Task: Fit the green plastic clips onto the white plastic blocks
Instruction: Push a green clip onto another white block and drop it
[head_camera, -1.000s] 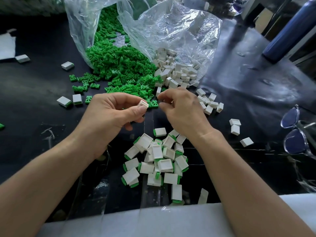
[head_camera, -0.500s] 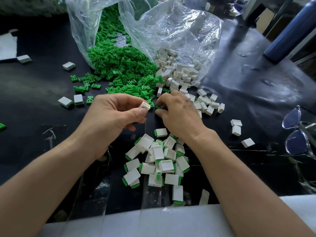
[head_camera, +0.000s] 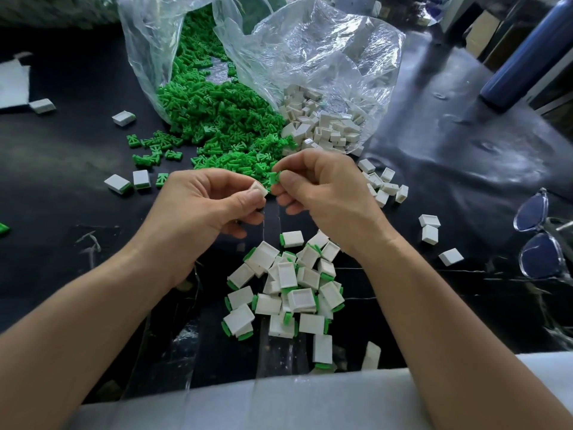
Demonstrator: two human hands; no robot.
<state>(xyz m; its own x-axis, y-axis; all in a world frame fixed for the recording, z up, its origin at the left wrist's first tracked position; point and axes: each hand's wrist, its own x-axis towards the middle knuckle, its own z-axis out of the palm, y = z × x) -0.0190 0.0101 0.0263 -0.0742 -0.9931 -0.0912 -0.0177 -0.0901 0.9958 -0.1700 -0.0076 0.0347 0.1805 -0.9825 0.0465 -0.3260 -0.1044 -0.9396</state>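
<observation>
Change: right hand (head_camera: 325, 193) up from green clip heap (head_camera: 223, 128), now pinching a small green plastic clip (head_camera: 274, 177) beside the small white plastic block (head_camera: 259, 189) pinched by left hand (head_camera: 210, 209). Block mostly hidden by fingers.

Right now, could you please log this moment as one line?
left hand: pinches white block | right hand: pinches green clip | fit: not yet done | assembled pile: between forearms

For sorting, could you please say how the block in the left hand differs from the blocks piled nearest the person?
The held block shows no green; the piled blocks show green edges. The left hand pinches the held block; the piled blocks lie on the table. Both are white.
</observation>
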